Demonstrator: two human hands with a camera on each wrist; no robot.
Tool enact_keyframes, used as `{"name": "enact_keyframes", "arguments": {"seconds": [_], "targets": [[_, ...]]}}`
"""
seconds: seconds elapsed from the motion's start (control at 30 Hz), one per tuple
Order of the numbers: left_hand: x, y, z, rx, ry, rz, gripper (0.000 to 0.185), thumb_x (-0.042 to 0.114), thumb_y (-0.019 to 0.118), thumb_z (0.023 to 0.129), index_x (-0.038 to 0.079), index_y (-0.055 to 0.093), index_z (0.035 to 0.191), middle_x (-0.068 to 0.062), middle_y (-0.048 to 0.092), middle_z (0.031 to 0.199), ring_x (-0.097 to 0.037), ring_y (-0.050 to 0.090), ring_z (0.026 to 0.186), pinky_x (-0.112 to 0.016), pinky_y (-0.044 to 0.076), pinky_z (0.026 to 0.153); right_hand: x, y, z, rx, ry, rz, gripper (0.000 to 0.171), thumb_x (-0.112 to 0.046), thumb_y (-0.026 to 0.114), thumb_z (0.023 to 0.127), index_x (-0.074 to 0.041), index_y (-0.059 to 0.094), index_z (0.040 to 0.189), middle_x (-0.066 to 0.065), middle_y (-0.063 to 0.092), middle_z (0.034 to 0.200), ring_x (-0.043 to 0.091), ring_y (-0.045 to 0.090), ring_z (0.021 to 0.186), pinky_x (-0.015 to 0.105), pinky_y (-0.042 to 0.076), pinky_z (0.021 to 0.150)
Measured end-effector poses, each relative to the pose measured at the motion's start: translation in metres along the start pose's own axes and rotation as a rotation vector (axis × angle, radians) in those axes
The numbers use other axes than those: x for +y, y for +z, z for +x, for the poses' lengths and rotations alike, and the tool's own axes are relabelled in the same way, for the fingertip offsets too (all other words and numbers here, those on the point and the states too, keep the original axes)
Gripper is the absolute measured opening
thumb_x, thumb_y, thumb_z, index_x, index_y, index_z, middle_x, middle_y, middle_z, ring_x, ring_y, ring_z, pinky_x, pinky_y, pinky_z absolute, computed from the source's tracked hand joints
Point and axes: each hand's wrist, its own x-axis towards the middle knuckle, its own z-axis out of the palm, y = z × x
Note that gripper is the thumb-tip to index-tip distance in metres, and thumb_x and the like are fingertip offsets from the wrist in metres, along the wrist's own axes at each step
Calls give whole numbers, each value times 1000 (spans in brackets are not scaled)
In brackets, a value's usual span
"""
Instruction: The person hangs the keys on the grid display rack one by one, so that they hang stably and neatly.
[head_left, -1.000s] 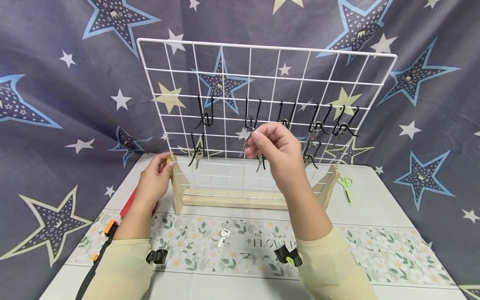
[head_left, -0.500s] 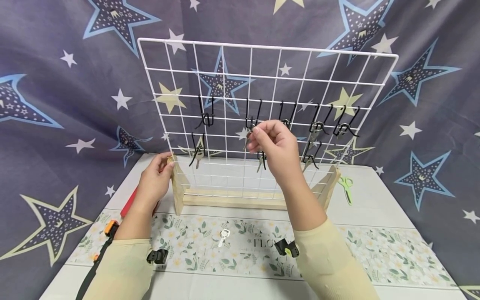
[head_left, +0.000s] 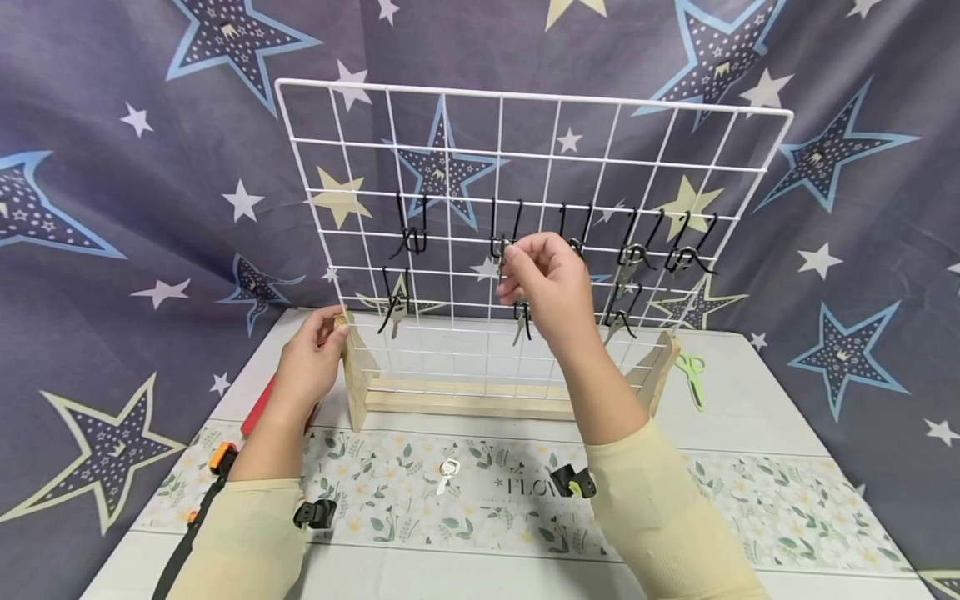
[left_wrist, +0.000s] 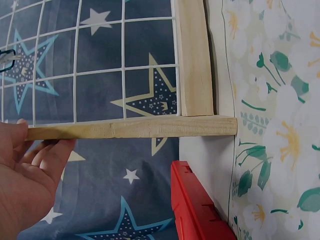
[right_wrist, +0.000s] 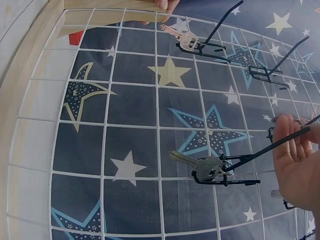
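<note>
Right hand pinches a small silver key at a black wire hook on the white wire grid panel; left hand grips the wooden stand post. Hanging step underway; next likely needs the key threaded onto the hook, then released.

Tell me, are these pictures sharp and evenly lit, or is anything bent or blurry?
Head view: even, soft light, no glare; the wide lens bows the white wire grid outward. Left wrist view: the left hand sits close and slightly soft, the wooden frame crisp. Right wrist view: grid lines curve strongly, and the right hand at the edge is blurred.
</note>
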Motion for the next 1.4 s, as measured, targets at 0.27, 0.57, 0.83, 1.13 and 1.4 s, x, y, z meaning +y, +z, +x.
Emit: {"name": "enact_keyframes", "arguments": {"seconds": [0.27, 0.57, 0.83, 1.13, 1.4], "targets": [[-1, 1, 0, -6, -6, -10, 44, 37, 46, 104, 20, 46, 144, -14, 57, 139, -30, 57, 121, -48, 48, 101, 5, 1, 6, 23, 38, 107, 15, -15, 63, 96, -1, 58, 95, 13, 67, 73, 23, 68, 58, 38, 60, 56], [-1, 2, 0, -5, 7, -10, 44, 38, 46, 104, 21, 46, 144, -14, 57, 139, -29, 57, 121, -48, 49, 101, 12, 0, 11, 52, 44, 200, 15, -13, 66, 94, 0, 58, 94, 12, 68, 69, 22, 68, 55, 38, 59, 52], [-1, 2, 0, -3, 20, -12, 43, 37, 47, 104, 19, 47, 143, -15, 57, 139, -30, 56, 123, -49, 47, 102, 8, -3, -1, 53, 31, 95, 18, -20, 67, 94, -5, 57, 93, 12, 63, 67, 20, 61, 49, 36, 54, 42], [-3, 2, 0, 1, 28, -18, 43, 35, 47, 104, 18, 48, 143, -15, 57, 138, -30, 56, 122, -48, 48, 102, -15, -5, -28, -40, -15, 74, 15, -19, 65, 95, -6, 57, 93, 13, 58, 66, 24, 56, 49, 32, 47, 38], [-3, 1, 1, 2, 25, -13, 43, 35, 47, 104, 18, 47, 143, -15, 57, 138, -30, 57, 121, -48, 48, 102, -23, -7, -46, -242, -128, 92, 11, -8, 60, 96, 1, 54, 94, 15, 57, 65, 25, 55, 49, 33, 47, 40]]}}
